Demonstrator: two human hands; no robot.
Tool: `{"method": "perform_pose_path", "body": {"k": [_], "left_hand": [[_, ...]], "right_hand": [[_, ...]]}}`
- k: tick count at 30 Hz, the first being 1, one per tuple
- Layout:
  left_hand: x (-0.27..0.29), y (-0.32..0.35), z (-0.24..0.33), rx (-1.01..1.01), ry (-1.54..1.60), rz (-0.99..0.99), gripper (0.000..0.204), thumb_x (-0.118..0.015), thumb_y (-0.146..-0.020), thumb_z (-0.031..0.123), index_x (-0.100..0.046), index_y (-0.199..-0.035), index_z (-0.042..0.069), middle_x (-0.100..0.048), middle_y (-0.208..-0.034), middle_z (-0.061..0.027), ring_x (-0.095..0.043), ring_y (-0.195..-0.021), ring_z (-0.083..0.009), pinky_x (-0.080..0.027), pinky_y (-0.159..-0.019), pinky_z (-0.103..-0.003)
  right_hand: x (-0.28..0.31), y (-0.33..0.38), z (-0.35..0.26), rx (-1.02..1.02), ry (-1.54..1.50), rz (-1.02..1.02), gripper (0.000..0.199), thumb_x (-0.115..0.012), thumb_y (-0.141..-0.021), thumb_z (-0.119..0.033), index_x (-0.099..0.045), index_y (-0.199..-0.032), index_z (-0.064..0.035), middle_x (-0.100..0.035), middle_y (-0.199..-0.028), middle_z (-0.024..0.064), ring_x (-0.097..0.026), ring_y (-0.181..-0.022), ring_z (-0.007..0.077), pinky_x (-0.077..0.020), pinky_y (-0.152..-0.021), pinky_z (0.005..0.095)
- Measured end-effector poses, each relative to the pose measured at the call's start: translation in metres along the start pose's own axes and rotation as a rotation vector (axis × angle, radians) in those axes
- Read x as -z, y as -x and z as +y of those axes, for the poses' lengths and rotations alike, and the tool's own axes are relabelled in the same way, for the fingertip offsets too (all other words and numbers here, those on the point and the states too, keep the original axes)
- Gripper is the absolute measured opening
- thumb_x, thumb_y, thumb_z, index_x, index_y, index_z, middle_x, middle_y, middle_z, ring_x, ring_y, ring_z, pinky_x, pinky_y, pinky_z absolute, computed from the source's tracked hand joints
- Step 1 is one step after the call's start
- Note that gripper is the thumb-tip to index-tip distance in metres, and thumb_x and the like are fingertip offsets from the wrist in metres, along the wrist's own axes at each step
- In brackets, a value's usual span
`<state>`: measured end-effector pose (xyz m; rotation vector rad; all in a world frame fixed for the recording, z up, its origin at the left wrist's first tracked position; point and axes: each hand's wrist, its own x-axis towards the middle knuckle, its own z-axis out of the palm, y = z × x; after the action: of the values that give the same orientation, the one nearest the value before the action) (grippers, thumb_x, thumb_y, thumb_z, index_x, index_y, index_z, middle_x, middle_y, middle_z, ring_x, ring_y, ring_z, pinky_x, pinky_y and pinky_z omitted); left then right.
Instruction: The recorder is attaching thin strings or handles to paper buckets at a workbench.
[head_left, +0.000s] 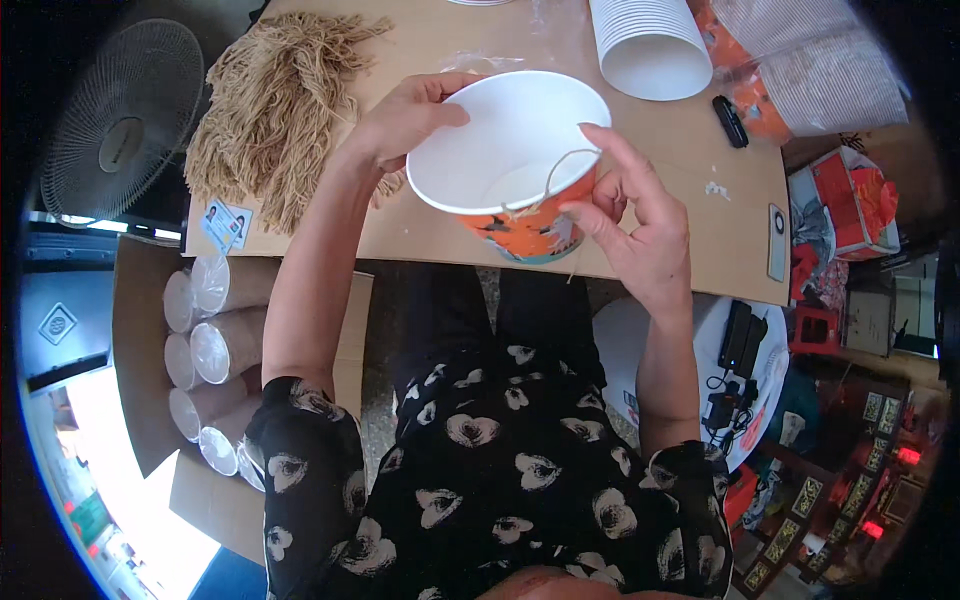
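A paper bucket [500, 150], white inside with an orange printed outside, is tilted toward me above the table's near edge. My left hand [410, 120] grips its left rim, thumb inside and fingers around the outer wall. A thin tan cord [551, 182] arcs over the near right rim and runs to my right hand [640, 215]. That hand's index fingertip is by the right rim and its thumb lies against the outer wall, fingers curled with the cord passing among them. A short cord tail hangs below the bucket. The exact pinch on the cord is partly hidden.
A heap of tan cords [275, 110] lies on the cardboard-covered table [720, 240], two cards [226, 226] near it. Stacked white buckets [655, 60], bagged buckets [830, 85] and a black clip-like object [730, 122] are far right. Wrapped stacks [225, 345] fill a carton at left.
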<state>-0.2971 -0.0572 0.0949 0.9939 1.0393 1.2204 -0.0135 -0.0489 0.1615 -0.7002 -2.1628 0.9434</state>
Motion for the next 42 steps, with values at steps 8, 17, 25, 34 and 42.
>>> {"method": "perform_pose_path", "body": {"k": [8,17,25,34,42], "left_hand": [[0.008,-0.011,-0.005,0.042,-0.015,0.021,0.035,-0.068,-0.091,0.015,-0.063,-0.123,0.001,-0.071,-0.102,-0.0069,-0.069,-0.084,-0.0114,-0.057,-0.073,-0.025],[-0.008,-0.011,0.002,-0.084,-0.136,0.073,0.030,-0.072,-0.091,0.021,-0.067,-0.114,0.002,-0.070,-0.098,-0.0030,-0.064,-0.083,-0.0072,-0.054,-0.073,-0.024],[-0.014,-0.013,0.007,-0.115,-0.178,0.063,0.026,-0.069,-0.091,0.018,-0.067,-0.113,0.005,-0.070,-0.096,-0.0027,-0.064,-0.083,-0.0072,-0.053,-0.072,-0.024],[-0.023,-0.012,0.012,-0.089,-0.193,0.068,0.024,-0.068,-0.091,0.018,-0.065,-0.112,0.006,-0.069,-0.092,-0.0022,-0.062,-0.079,-0.0068,-0.052,-0.070,-0.025],[-0.024,-0.010,0.013,-0.121,-0.392,0.087,0.020,-0.069,-0.088,0.017,-0.066,-0.101,0.002,-0.069,-0.086,-0.0028,-0.061,-0.078,-0.0070,-0.051,-0.068,-0.025]], "right_hand": [[-0.004,-0.010,-0.001,0.000,-0.012,-0.020,0.064,-0.080,-0.080,-0.006,-0.055,-0.140,-0.0113,-0.043,-0.068,-0.0042,-0.042,-0.061,0.0058,-0.0410,-0.056,0.0228],[-0.011,-0.003,-0.008,0.048,0.051,-0.030,0.064,-0.082,-0.077,-0.006,-0.057,-0.136,-0.0116,-0.040,-0.065,-0.0017,-0.042,-0.058,0.0081,-0.0407,-0.055,0.0255],[-0.008,0.004,-0.009,0.081,0.067,-0.029,0.060,-0.082,-0.077,-0.005,-0.058,-0.132,-0.0100,-0.042,-0.066,-0.0010,-0.043,-0.058,0.0085,-0.0410,-0.054,0.0263],[-0.004,0.011,-0.005,0.068,0.044,-0.035,0.060,-0.082,-0.077,-0.003,-0.057,-0.132,-0.0075,-0.046,-0.069,-0.0010,-0.044,-0.059,0.0078,-0.0425,-0.055,0.0251],[0.000,0.019,0.001,0.050,0.003,-0.016,0.060,-0.082,-0.077,-0.002,-0.057,-0.132,-0.0071,-0.046,-0.068,-0.0009,-0.045,-0.060,0.0071,-0.0424,-0.055,0.0241]]}}
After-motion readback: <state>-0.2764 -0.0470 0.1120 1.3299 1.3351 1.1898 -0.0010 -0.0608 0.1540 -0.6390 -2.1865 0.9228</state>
